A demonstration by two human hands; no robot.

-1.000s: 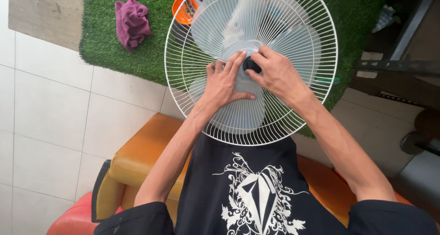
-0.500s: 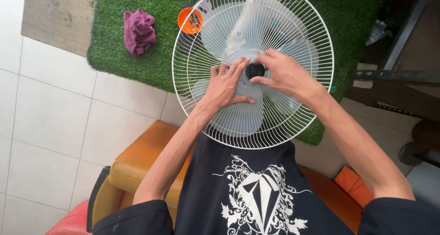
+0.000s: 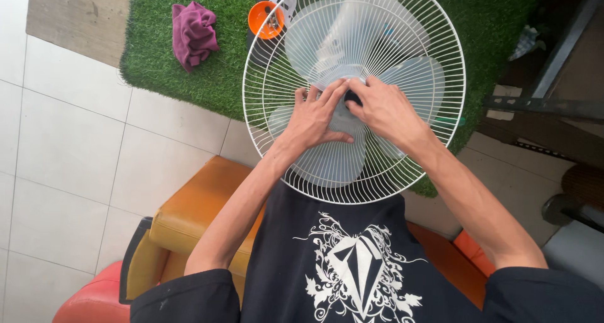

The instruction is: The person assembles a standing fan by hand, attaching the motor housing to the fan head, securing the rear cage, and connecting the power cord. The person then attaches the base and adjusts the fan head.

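**Now both hands meet at the fan hub**

Right at the centre of the white wire fan guard (image 3: 354, 91), a small dark knob (image 3: 353, 99) sits on the hub of the pale translucent blades (image 3: 402, 77). It lies directly under your right hand (image 3: 385, 111): your thumb and forefinger are curled narrowly around it and appear to pinch it, though the fingertips hide the grip itself. Your left hand (image 3: 316, 114) lies flat beside it, fingers spread and pressed on the hub and blade just left of the knob, touching the right fingers. So the knob lies between the two hands, nearer the right one; its axis points up out of the fan face toward you, and the guard rests tilted against your lap.

Beyond the guard's far rim, an orange cup (image 3: 265, 19) stands on the green turf mat (image 3: 189, 84), with a purple cloth (image 3: 194, 33) well apart to its left. An orange cushion (image 3: 195, 216) is beneath you.

Compared with a moment ago, your hands have drawn closer together and your right fingers now cover more of the knob; the fan sits about as it did.
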